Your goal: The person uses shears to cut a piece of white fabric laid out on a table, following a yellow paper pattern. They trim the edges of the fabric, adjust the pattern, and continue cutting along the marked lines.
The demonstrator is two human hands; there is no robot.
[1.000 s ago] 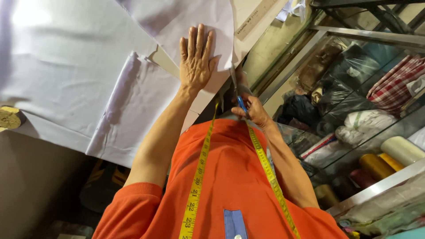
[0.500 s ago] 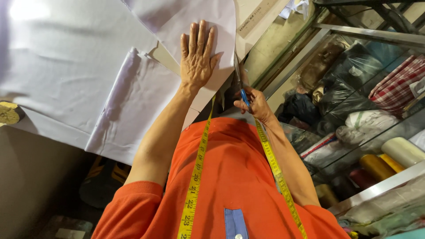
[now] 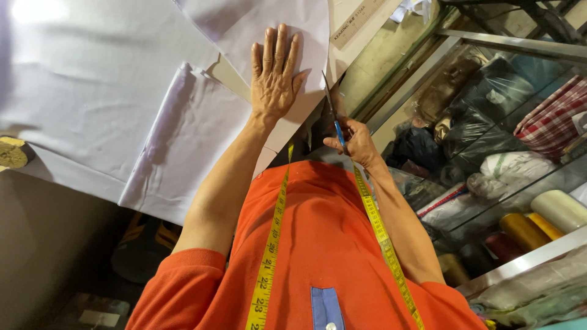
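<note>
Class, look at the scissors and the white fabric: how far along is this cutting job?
Done: little shows; any finished cut is hidden. In hand: the left hand presses the white fabric flat while the right hand works blue-handled scissors at its near edge. Left: most of the sheet looks whole ahead of the blades.

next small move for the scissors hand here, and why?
Probably close the scissors and ease forward along the white fabric edge: the right hand holds them at that edge, while the left hand lies flat, pinning the cloth.
</note>
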